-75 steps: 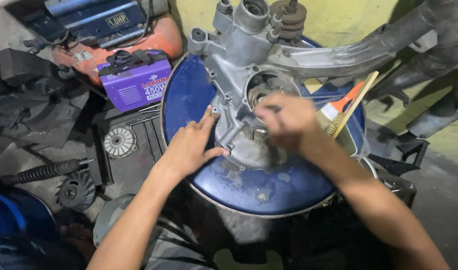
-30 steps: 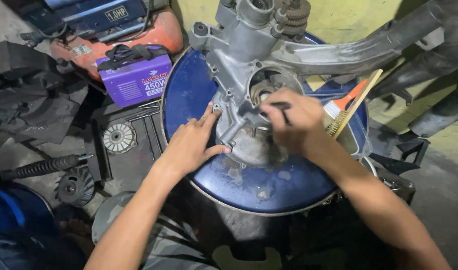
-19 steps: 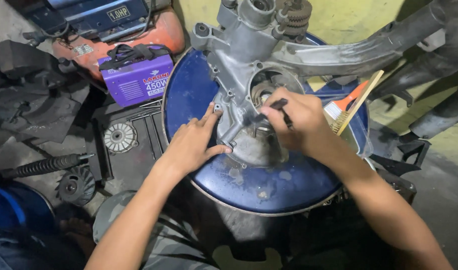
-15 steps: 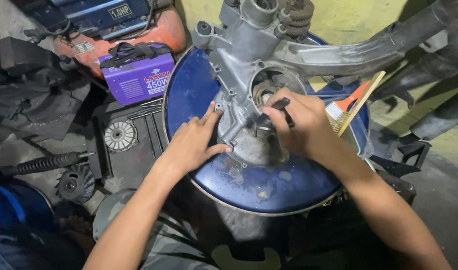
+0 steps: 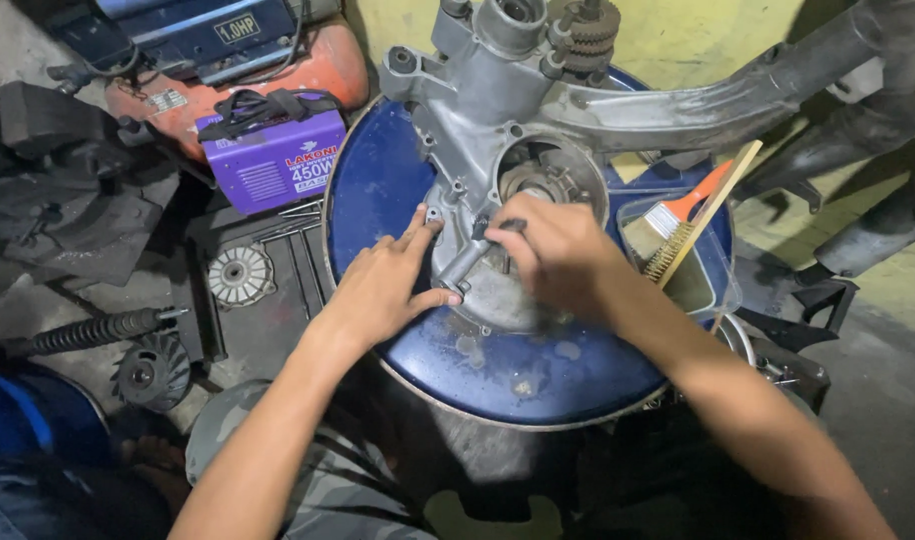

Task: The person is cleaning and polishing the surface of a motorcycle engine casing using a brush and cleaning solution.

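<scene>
Grey cast-metal engine casing (image 5: 498, 120) is lying on top of a round blue drum lid (image 5: 538, 370), and both hands are working on its lower end. The fingers of the right hand (image 5: 553, 255) are curling tightly around a small dark-handled tool (image 5: 508, 226), whose tip is poking out just beside the casing's round opening (image 5: 553, 180); what kind of tool it is cannot be told. The left hand (image 5: 383, 290) is lying flat with its fingers spread and released, gripping nothing, the fingertips pressing on the casing's edge near a small bolt hole and the thumb touching the metal just under the right hand. The two hands are sitting close together, nearly touching.

Further out, a long grey metal arm (image 5: 738, 95) is stretching from the casing toward the upper right. Beside the right forearm, a clear plastic tray (image 5: 713, 290) is resting on the drum lid, holding an orange-handled paintbrush (image 5: 678, 215) and a wooden-handled wire brush (image 5: 703, 215) leaning across each other.

To the left of the drum, a purple box-shaped welding machine (image 5: 273, 160) with a black strap is standing on the floor, just in front of an orange air compressor tank (image 5: 308, 70). Below these, a round silver finned disc (image 5: 240, 275), a black coil spring (image 5: 88, 332) and a dark fan-shaped wheel (image 5: 153, 372) are lying on the dark floor, well apart from the hands.
</scene>
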